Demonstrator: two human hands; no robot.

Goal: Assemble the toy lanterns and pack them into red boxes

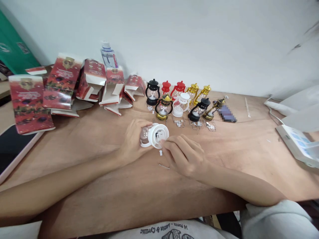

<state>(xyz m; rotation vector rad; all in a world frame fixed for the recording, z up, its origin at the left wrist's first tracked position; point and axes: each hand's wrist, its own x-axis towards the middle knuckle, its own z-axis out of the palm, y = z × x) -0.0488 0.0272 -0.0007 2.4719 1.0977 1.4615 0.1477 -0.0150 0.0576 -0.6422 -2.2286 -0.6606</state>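
At the left edge of the frame, a green bag (17, 41) stands in the upper corner, and below it a flat device with dark screen (13, 151) lies at the border. Next to these, several red printed boxes (62, 79) lean and lie on the bench (104, 192), with a clear bottle (109, 57) behind them. In the middle, the left hand (133, 137) has its fingers closed around the clear body of a white lantern (144, 133), which is tilted on its side with the open base facing to the right. Just under this base lies a small white tab (160, 153), and lower a thin metal piece (163, 166). The right hand (186, 156) has bent fingers, with tips gathered at the rim of the base; the view is small there, so I cannot tell whether they pinch a part. Above the hands stands a group of lanterns (178, 105) in black, red, gold, bronze and white, with little wire frames (179, 123) before it. At the right edge rests a white box (296, 141) with a cable
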